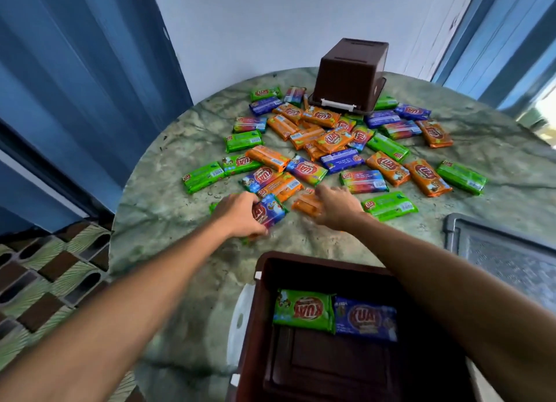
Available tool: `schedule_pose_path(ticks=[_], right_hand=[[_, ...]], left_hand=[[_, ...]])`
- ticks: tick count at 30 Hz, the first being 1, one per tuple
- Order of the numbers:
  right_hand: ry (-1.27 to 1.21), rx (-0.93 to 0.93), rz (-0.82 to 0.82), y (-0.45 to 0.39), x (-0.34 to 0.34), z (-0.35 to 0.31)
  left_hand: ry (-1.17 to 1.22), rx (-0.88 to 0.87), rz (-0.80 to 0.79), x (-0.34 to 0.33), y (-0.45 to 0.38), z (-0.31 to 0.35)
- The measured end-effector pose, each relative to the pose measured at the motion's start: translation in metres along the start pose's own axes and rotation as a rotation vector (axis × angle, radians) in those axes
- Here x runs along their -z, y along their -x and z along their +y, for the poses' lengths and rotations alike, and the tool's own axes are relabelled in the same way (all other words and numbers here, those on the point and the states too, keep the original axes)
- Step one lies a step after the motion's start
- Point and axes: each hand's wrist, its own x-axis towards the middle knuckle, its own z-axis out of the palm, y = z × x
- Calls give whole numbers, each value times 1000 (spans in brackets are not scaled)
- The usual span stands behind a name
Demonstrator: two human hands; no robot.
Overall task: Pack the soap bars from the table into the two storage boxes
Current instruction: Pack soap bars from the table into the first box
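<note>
Several wrapped soap bars in green, orange and blue lie scattered over the round green table. My left hand grips a blue and red soap bar at the near edge of the pile. My right hand reaches onto a blurred orange soap bar, its fingers over the bar; the hold is unclear. An open brown storage box stands nearest me, holding a green bar and a blue bar. A second brown box stands upside down at the far side.
A grey lid lies on the table at the right. A white lid part shows beside the near box. Blue walls and a patterned floor surround the table.
</note>
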Motion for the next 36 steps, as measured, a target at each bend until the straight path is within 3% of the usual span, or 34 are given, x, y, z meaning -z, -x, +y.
schedule_pose_path(ticks=[2,5,8,11,16,27,29,31,34,36], right_hand=[[-15,54,45,25,31,-4],[149,155,41,80,84,-12],[305,198,-70,145,109,-22],[351,228,-243,201,90,-23],[348,220,-397,241,8,-7],[232,164,-455,248,-43,-1],[191,175,-407,250,-33,-6],[87,176,-257,250,-12,-5],[-104,111,89,243,25,14],[-65,78,204,234,43,31]], left_hand=[[-12,-145,65,34,21,15],[-118,-356,78,76,61,43],[-293,-469,-24,85,107,67],[-428,-568,-180,49,141,78],[-445,-586,-401,-32,161,79],[-458,-589,-484,-79,161,68],[-384,-619,-431,-71,160,69],[-231,-672,-301,-55,156,67],[-26,-844,107,-27,136,60],[-51,-840,231,-11,120,58]])
